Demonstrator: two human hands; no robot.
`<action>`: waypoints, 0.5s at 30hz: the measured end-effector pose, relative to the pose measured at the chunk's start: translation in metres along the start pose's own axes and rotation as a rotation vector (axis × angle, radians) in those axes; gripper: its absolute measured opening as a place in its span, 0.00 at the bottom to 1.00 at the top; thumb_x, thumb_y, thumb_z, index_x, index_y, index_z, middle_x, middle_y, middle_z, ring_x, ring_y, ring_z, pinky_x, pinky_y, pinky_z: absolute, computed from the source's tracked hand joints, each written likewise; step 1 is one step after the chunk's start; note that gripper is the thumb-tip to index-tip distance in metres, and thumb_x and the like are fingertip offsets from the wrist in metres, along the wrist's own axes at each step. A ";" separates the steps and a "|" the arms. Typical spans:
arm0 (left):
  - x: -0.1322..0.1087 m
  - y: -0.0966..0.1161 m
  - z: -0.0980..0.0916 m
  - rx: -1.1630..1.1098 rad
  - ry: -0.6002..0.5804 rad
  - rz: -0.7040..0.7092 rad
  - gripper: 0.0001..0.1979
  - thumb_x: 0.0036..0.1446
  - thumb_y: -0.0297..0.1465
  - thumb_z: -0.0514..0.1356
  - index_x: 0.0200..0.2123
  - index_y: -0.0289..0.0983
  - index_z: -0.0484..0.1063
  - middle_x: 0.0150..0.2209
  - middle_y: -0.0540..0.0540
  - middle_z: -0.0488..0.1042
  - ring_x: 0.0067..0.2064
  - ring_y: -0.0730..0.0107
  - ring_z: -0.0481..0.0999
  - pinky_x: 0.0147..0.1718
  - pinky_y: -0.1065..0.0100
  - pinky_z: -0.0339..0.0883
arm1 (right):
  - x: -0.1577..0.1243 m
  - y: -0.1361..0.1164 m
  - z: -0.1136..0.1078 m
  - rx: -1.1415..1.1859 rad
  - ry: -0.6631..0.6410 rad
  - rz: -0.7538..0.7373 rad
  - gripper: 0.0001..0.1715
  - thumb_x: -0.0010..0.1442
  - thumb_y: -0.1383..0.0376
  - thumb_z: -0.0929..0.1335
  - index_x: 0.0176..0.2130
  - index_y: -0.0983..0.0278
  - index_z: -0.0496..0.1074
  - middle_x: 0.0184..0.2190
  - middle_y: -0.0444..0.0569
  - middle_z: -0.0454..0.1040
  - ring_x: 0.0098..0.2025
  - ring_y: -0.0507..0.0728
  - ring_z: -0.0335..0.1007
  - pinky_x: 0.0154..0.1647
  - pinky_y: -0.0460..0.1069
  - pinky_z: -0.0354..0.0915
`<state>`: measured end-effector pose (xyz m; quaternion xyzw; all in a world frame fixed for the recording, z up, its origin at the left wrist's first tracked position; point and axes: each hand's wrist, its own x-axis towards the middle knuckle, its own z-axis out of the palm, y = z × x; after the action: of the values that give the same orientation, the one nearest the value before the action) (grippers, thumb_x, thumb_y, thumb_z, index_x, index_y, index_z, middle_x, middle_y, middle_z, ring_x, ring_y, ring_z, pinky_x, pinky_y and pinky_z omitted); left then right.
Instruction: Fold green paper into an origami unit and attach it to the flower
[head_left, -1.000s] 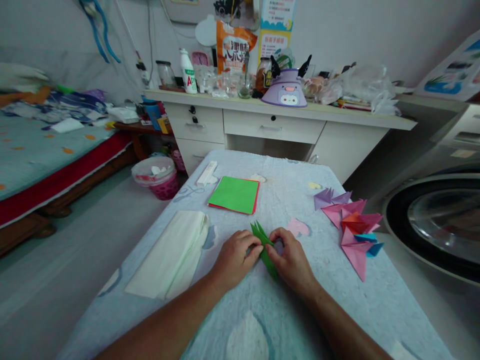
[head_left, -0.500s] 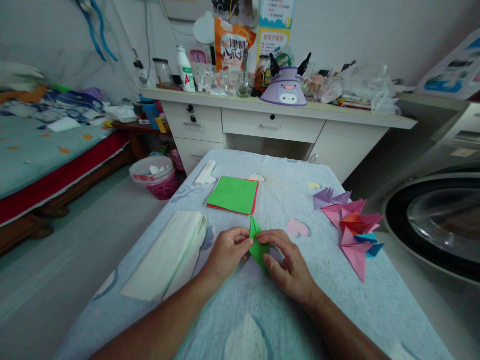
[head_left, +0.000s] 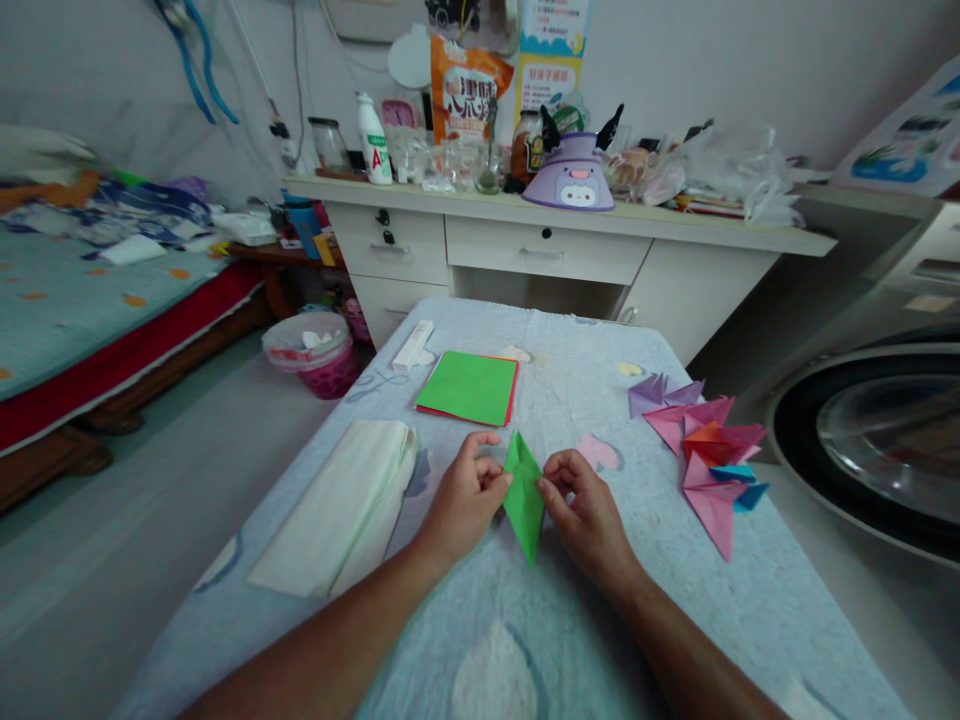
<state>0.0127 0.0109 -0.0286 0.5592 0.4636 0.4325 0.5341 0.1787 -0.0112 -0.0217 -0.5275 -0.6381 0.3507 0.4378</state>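
Note:
A green folded paper piece (head_left: 524, 496), diamond-shaped with points at top and bottom, is held just above the blue cloth-covered table (head_left: 660, 610). My left hand (head_left: 463, 498) pinches its left corner with thumb and fingers. My right hand (head_left: 587, 512) pinches its right corner. Behind them lies a stack of square paper sheets (head_left: 469, 387), green on top with red beneath.
Several folded paper pieces (head_left: 705, 450) in purple, pink, orange and blue lie at the right of the table. A folded white cloth (head_left: 341, 503) lies at the left, a white tube (head_left: 414, 346) at the far edge. A cluttered desk (head_left: 570, 235) stands behind, a pink bin (head_left: 309, 352) on the floor.
The green piece was pressed flat and narrow on the table under both hands. It is now lifted and spread into a wider diamond, pinched at each side.

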 end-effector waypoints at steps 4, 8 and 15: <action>-0.003 0.001 0.000 0.425 -0.017 0.106 0.08 0.57 0.26 0.55 0.40 0.41 0.62 0.22 0.58 0.65 0.24 0.74 0.67 0.26 0.74 0.54 | 0.000 0.002 -0.002 -0.112 -0.070 0.020 0.02 0.62 0.67 0.62 0.36 0.61 0.64 0.24 0.41 0.69 0.26 0.52 0.65 0.27 0.46 0.59; -0.005 0.003 0.000 0.739 -0.056 0.183 0.05 0.57 0.25 0.55 0.35 0.40 0.66 0.26 0.53 0.71 0.30 0.70 0.71 0.30 0.71 0.57 | 0.000 0.000 -0.002 -0.276 -0.098 -0.009 0.06 0.60 0.69 0.61 0.36 0.62 0.67 0.26 0.44 0.71 0.29 0.54 0.66 0.31 0.47 0.60; -0.004 -0.002 -0.004 0.903 -0.083 0.341 0.05 0.57 0.25 0.58 0.35 0.39 0.73 0.34 0.48 0.72 0.40 0.65 0.71 0.40 0.66 0.63 | 0.002 0.009 -0.004 -0.582 -0.128 -0.126 0.08 0.56 0.73 0.64 0.35 0.64 0.72 0.31 0.48 0.70 0.36 0.57 0.64 0.41 0.51 0.59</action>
<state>0.0079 0.0077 -0.0303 0.8200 0.4850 0.2466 0.1776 0.1852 -0.0074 -0.0280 -0.5670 -0.7695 0.1577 0.2481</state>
